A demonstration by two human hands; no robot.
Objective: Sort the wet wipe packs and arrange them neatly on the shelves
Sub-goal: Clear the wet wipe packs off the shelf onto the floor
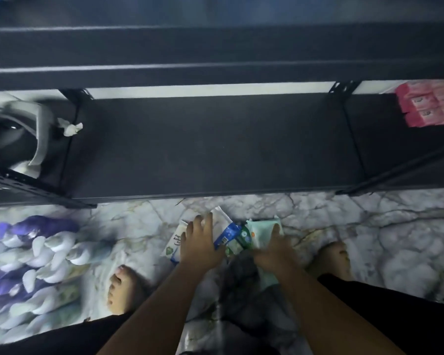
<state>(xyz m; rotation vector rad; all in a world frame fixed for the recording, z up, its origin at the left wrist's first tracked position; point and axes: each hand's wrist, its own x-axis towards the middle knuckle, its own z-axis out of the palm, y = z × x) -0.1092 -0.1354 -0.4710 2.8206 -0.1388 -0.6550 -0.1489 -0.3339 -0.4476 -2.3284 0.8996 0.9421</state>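
Left hand [201, 243]: laid flat, fingers straight, on the white-and-blue plastic wet wipe pack [228, 233].
Right hand [272, 251]: rested on the pale green soft wipe pack [263, 226]; grip could not be told.
Packs: under both hands, long axes pointed ahead.
Dark flat shelf board [210, 149]: just beyond the fingertips.

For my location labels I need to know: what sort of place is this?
Probably a home storeroom or small stockroom rather than a public shop: a black metal shelf rack, pink packs stacked on it, loose wipe packs on a marble-pattern floor, and bare feet.
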